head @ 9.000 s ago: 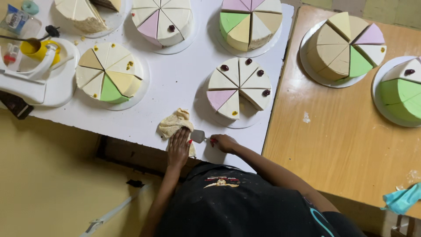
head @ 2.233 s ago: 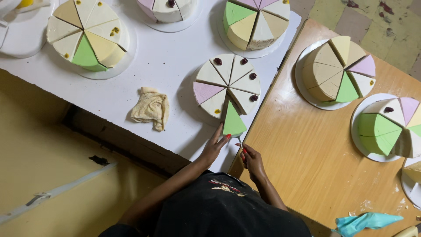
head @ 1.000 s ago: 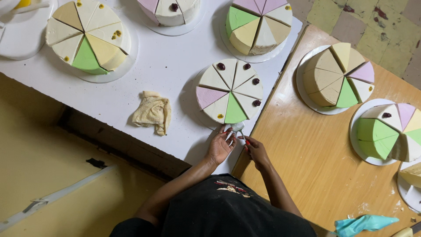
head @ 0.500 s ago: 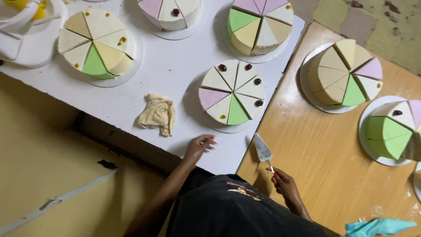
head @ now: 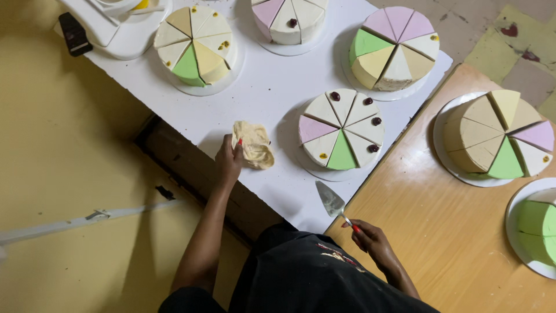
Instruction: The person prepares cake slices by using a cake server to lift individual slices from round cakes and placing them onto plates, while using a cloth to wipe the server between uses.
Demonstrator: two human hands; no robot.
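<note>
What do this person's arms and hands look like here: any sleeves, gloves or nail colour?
Both forearms are bare, with no sleeves or gloves in view. The left hand and the right hand each show red-painted nails. No rings, watch or bracelets can be made out. The dark top has a small printed patch on it.

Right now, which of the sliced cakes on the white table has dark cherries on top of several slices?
The cake nearest the cake server: dark cherries top several slices; the others lack that.

green cake (head: 536,232): cut by right edge | cake server (head: 335,204) handle: hidden in right hand (head: 370,240)
</note>
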